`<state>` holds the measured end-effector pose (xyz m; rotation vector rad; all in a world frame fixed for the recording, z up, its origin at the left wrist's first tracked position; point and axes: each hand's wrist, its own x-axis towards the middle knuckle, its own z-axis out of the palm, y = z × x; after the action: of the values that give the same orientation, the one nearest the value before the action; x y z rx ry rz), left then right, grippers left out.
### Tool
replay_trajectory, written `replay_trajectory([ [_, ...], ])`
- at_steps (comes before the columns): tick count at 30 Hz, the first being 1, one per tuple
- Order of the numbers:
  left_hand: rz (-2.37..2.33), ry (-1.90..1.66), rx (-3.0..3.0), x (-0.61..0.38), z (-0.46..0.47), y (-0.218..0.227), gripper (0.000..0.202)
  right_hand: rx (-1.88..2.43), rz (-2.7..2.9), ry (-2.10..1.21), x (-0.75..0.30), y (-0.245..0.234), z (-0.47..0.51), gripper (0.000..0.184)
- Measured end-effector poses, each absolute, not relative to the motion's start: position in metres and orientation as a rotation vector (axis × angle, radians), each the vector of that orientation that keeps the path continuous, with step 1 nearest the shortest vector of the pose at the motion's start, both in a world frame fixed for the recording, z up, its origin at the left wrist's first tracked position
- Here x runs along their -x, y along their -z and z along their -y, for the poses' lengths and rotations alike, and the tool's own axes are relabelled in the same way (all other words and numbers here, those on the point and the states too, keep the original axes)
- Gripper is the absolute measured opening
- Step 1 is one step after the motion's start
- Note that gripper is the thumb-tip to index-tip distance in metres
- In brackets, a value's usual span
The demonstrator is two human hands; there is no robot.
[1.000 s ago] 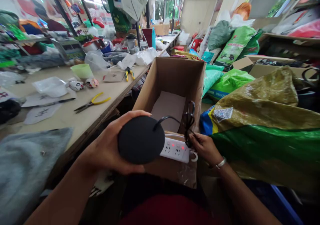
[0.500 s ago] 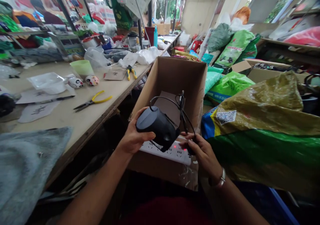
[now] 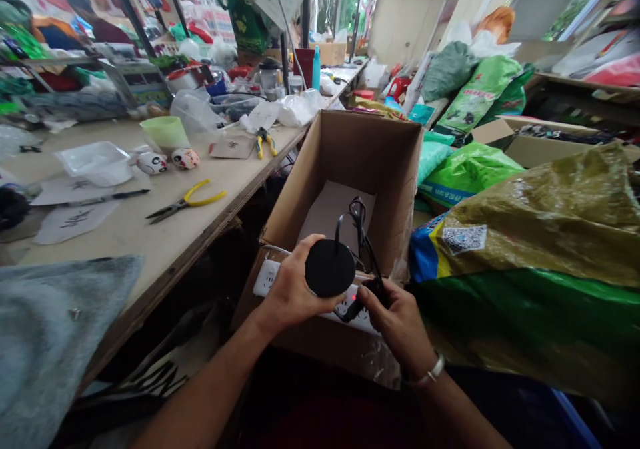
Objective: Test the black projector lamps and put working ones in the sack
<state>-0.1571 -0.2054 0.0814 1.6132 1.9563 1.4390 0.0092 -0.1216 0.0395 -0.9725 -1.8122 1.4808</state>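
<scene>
My left hand is closed around a black cylindrical device, whose flat round face is turned up toward me. A thin black cord runs from it, bundled in loops above my right hand. My right hand is closed on a dark piece at the cord's lower end, partly hidden by the fingers; it looks like a plug. Just below both hands lies a white power strip with a red light lit, along the near edge of an open cardboard box. A sheet of cardboard shows inside the box.
Left of the box runs a workbench with yellow-handled pliers, a second pair of pliers, a pen, paper pieces and a green cup. Large filled sacks crowd the right side. A person sits far back left.
The device has been turned so its round flat face points up at me, and it has moved right, nearer my right hand. My right hand now grips the dark end piece more closely.
</scene>
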Motion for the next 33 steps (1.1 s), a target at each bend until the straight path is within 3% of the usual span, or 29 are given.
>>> replay_trajectory([
  [2, -1.978, -1.410, -1.701, 0.157, 0.202, -0.080, 0.071, 0.948, 1.894, -1.373, -0.012, -0.043, 0.127, 0.034],
  [7, -1.933, -1.380, -1.789, 0.166, 0.198, -0.075, 0.071, 0.868, 1.946, -1.538, -0.029, -0.036, 0.114, 0.035],
  [11, -1.991, -1.448, -1.822, 0.177, 0.200, -0.071, 0.075, 0.814, 2.186, -1.233, -0.046, -0.019, 0.091, 0.029],
  [24, -1.955, -1.371, -1.729, 0.201, 0.193, -0.071, 0.078, 0.672, 2.358, -0.762, -0.041, 0.006, 0.102, 0.011],
  [33, -2.014, -1.345, -1.694, 0.218, 0.173, -0.063, 0.074, 0.536, 2.426, -0.624, -0.036, 0.027, 0.114, 0.011],
])
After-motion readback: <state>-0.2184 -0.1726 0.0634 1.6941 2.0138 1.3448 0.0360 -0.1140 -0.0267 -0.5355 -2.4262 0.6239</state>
